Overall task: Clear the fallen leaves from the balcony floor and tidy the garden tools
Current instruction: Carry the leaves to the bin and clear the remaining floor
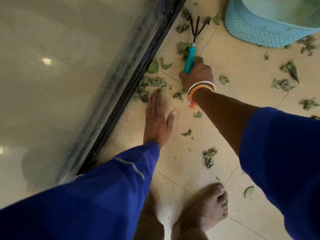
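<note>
While the right hand curls tight round the teal handle of a small hand rake, the rake's three black metal prongs point away from the person, close to the long black door track. The rake lies low over the sandy beige tiled floor, but I cannot tell if the prongs touch it. Silver bangles and an orange and yellow thread go round the right wrist. The left hand is flat, with its four fingers straight and pressed together and the thumb sticking out to the side. It holds nothing. Its fingertips are right at the edge of a heap of crumpled dry green leaves that sits against the door track. I cannot tell if the palm touches the floor. More loose leaves are scattered all over the tiles, some by the rake handle and some far off to the right. A big round light blue woven basket stands at the top right, with leaves beside its bottom. On the left is a wide cloudy glass door. Both arms wear bright blue sleeves, and the right one is pushed up. A bare foot stands on the tiles at the bottom.
</note>
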Action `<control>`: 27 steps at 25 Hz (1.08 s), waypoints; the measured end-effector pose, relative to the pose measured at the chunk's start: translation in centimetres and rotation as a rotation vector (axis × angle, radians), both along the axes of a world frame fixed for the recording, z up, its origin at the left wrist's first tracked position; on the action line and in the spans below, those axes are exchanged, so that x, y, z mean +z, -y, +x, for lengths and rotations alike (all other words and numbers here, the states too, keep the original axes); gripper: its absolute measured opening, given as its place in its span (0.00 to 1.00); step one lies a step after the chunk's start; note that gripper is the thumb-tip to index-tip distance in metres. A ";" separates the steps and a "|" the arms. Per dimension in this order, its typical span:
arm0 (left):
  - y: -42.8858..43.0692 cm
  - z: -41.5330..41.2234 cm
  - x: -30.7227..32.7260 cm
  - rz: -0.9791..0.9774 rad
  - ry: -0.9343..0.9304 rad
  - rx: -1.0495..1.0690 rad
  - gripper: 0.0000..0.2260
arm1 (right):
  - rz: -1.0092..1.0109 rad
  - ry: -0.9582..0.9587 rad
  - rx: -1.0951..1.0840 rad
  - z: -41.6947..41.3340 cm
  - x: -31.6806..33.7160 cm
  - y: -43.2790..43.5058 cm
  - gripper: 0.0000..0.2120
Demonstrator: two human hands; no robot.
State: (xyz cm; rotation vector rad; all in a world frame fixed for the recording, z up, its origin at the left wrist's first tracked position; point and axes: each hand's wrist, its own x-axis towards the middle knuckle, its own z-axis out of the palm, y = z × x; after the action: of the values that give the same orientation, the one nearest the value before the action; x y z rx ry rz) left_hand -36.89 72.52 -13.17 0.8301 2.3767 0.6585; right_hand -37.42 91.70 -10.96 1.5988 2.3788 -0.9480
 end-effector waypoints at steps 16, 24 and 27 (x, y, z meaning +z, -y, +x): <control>-4.0 -4.7 -0.6 -0.074 -0.058 -0.076 0.37 | 0.044 -0.282 0.078 8.4 1.3 4.5 0.17; -10.4 -8.3 -0.7 -0.022 -0.094 -0.300 0.40 | 0.091 -0.308 -0.124 7.4 1.2 1.3 0.17; -13.5 -10.2 -1.4 -0.054 -0.080 -0.317 0.43 | 0.092 -0.370 -0.181 6.6 0.3 0.6 0.17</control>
State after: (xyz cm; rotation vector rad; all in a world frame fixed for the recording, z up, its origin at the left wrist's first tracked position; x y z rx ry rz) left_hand -47.13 85.98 -14.62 1.1955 2.2501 0.4375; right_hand -30.84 91.07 -10.63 1.8377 2.5764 -1.2870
